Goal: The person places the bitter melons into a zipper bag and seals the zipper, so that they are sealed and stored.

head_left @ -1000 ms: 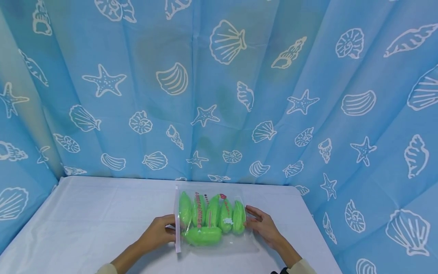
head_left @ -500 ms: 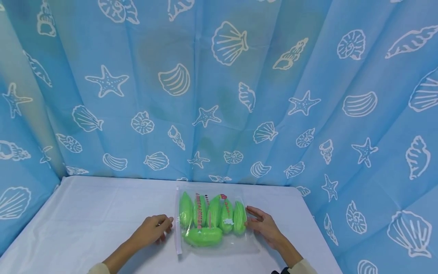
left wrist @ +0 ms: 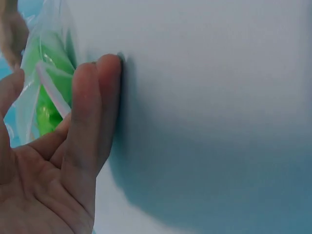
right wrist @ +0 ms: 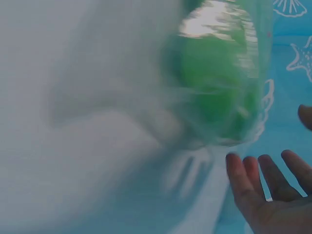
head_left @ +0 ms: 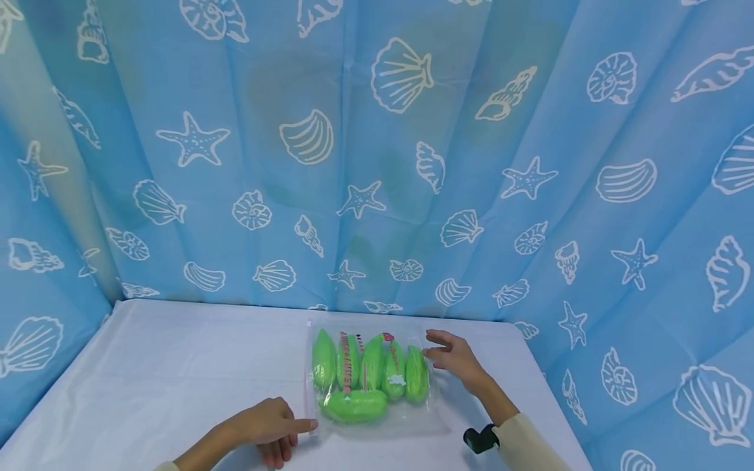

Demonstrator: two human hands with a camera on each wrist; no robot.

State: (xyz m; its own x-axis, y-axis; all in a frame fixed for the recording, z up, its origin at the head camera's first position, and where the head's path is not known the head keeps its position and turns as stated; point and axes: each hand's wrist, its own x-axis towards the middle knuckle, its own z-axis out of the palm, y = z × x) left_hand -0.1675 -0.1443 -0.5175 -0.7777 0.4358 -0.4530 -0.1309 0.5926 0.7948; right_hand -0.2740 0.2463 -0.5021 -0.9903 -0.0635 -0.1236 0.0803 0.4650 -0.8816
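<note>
A clear plastic bag (head_left: 412, 418) with red print lies flat on the white cloth. Inside it are several green, elongated, plump pieces (head_left: 355, 407), most side by side and one crosswise below them. My left hand (head_left: 268, 425) is at the bag's lower left corner, one finger stretched to its edge. In the left wrist view its fingers are loosely straight, thumb and index apart, near the bag's pale edge strip (left wrist: 53, 90). My right hand (head_left: 456, 356) hovers beside the bag's upper right side, fingers spread. The right wrist view shows those fingers (right wrist: 239, 178) apart from the bag.
A white-clothed table (head_left: 206, 353) carries the bag near its far side. Blue curtains (head_left: 377, 150) with white shell and starfish prints enclose the back and both sides. A dark band (head_left: 480, 439) sits at the right sleeve cuff.
My left hand let go of the bag's left edge, drew back, then came down to its lower left corner. My right hand left the right edge and rose slightly. The bag stayed put.
</note>
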